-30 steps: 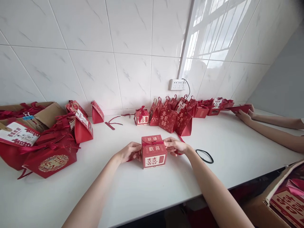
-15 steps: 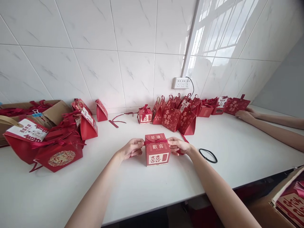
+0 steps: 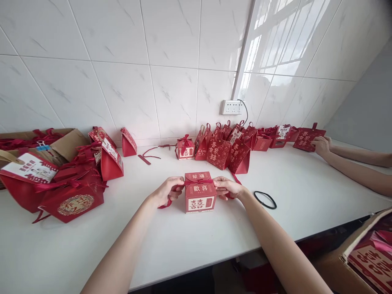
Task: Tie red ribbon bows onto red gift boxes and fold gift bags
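Note:
A red gift box with cream panels and printed characters stands on the white table in front of me. A dark red ribbon crosses its top. My left hand pinches the ribbon at the box's left side, and a loose end hangs below the fingers. At the right side my right hand has its fingers closed on the ribbon, close against the box. More ribbon trails behind that hand. Behind the box sits a small finished-looking box with a bow.
Red gift bags stand along the wall. Larger red boxes and a cardboard carton are at left. A black loop lies at right. Another person's hands hold a red bag. An open carton is lower right.
My hands stay at the box's two sides, and a loose ribbon end now shows below my left hand. The other person's hands and bag have shifted right. The view has moved slightly.

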`<state>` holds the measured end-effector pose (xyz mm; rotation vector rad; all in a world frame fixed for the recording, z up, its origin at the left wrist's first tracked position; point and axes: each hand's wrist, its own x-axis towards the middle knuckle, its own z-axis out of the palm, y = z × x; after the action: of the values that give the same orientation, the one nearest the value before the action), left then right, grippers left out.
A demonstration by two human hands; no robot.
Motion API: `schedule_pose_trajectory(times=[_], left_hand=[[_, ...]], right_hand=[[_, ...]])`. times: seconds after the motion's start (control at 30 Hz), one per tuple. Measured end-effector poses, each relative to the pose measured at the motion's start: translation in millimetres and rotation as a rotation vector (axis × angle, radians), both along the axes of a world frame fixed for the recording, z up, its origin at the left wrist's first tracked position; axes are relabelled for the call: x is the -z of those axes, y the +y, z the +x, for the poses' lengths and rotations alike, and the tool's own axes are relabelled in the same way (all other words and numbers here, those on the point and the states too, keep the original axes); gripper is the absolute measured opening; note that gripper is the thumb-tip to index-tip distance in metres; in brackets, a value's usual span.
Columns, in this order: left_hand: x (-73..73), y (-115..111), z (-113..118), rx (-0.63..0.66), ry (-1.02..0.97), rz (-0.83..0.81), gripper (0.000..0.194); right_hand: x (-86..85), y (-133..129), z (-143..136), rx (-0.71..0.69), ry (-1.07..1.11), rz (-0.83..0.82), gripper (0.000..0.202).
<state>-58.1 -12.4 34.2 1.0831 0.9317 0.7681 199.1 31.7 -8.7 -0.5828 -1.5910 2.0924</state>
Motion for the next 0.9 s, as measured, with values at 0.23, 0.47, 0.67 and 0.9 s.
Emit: schedule_pose_trajectory(times=[0.23, 0.47, 0.67, 0.9], left_hand=[[12.5, 5, 0, -0.02, 0.006, 0.044, 0.05], [16.4, 5, -1, -0.003, 0.014, 0.053, 0.06], [21.0, 6, -4, 0.031, -0.002, 0.064, 0.059], [20.7, 5, -3, 0.046, 0.024, 0.096, 0.057]], right_hand=[[-1.2, 1, 0, 0.0, 0.011, 0.006, 0.04], [-3.3, 0, -1, 0.009, -0.001, 0.009, 0.041], [-6.7, -3, -1, 0.014, -0.005, 0.016, 0.042], [-6.6, -4, -1, 0.027, -0.008, 0.019, 0.043]])
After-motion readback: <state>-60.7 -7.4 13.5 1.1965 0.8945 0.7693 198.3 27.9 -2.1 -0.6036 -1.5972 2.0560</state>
